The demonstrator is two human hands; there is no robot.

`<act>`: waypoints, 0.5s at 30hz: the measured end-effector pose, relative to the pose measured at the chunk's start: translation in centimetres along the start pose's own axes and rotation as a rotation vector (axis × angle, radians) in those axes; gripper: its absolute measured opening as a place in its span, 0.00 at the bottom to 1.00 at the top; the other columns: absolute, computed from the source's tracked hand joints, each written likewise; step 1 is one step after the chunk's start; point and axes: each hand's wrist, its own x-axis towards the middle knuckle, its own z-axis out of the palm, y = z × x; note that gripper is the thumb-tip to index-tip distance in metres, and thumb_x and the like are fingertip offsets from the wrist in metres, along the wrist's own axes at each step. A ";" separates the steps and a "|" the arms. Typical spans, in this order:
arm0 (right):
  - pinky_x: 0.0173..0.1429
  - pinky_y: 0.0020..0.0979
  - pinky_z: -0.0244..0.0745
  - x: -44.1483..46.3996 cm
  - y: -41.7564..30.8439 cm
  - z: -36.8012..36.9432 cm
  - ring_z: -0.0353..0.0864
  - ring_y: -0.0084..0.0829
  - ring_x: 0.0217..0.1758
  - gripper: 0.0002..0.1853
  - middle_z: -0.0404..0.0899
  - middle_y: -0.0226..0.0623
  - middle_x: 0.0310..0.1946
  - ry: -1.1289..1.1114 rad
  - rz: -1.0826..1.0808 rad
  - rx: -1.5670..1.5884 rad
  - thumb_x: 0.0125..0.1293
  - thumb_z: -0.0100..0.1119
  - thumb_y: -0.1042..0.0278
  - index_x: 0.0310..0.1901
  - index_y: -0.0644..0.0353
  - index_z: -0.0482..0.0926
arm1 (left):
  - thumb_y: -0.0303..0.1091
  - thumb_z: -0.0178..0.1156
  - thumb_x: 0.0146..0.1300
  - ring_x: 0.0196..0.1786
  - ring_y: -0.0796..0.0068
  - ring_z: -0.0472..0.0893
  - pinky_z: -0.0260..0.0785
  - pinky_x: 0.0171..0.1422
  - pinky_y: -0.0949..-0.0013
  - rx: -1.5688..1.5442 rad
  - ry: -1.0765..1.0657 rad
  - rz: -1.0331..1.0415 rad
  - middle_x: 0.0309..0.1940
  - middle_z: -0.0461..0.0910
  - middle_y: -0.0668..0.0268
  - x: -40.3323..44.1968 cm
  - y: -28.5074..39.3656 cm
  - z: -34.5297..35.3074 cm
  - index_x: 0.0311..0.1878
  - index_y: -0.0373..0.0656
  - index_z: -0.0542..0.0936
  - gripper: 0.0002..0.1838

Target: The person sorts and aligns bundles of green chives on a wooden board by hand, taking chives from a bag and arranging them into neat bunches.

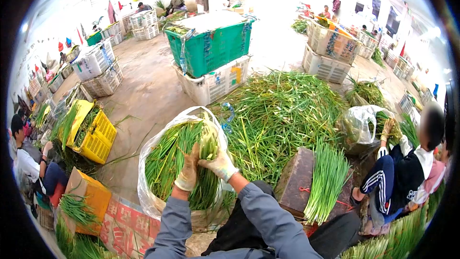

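Both of my hands wear pale, soiled work gloves and meet over an open plastic bag [142,172] full of green stalks. My right hand [221,164] closes around a bunch of chives [209,140], whose pale ends point up and away from me. Against the left side of that bunch is my left hand [187,172], its fingers curled in on the stalks; its thumb is hidden. Long green leaves hang below the hands into the bag. To the right, a neat bundle of chives [327,182] lies across a dark block [296,182].
A big loose heap of chives [287,110] spreads ahead. Behind the bag, a green crate [215,48] sits on a white crate [206,88]. A yellow crate [98,136] and a cardboard box [88,196] stand left. A co-worker [397,177] sits at right, handling greens.
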 end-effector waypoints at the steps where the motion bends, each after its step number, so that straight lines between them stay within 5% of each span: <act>1: 0.63 0.33 0.75 0.0 0.3 0.2 0.80 0.31 0.58 0.40 0.81 0.40 0.54 0.023 0.034 -0.064 0.52 0.80 0.66 0.65 0.66 0.68 | 0.77 0.33 0.69 0.77 0.63 0.61 0.44 0.82 0.61 -0.059 -0.025 -0.038 0.76 0.62 0.57 0.5 -0.8 -1.0 0.79 0.38 0.56 0.53; 5: 0.59 0.31 0.77 -0.4 1.8 0.3 0.82 0.27 0.52 0.31 0.83 0.34 0.50 0.023 -0.029 0.070 0.55 0.76 0.71 0.60 0.62 0.73 | 0.77 0.36 0.68 0.70 0.58 0.71 0.56 0.78 0.57 -0.474 -0.068 -0.249 0.69 0.72 0.52 1.9 -0.6 -2.3 0.69 0.33 0.72 0.51; 12: 0.57 0.30 0.78 -1.9 2.3 -1.2 0.82 0.24 0.50 0.28 0.84 0.32 0.47 0.075 -0.168 0.166 0.56 0.75 0.72 0.58 0.62 0.75 | 0.68 0.46 0.70 0.61 0.54 0.79 0.69 0.68 0.56 -0.754 -0.201 -0.444 0.60 0.79 0.49 5.3 -2.3 -3.3 0.63 0.31 0.74 0.43; 15: 0.60 0.32 0.76 -2.7 1.8 -0.9 0.80 0.25 0.54 0.33 0.81 0.33 0.51 0.009 -0.154 0.086 0.55 0.79 0.64 0.61 0.62 0.73 | 0.49 0.44 0.77 0.60 0.53 0.79 0.71 0.67 0.57 -0.543 -0.094 -0.504 0.60 0.79 0.54 5.4 -9.2 -6.1 0.64 0.34 0.72 0.28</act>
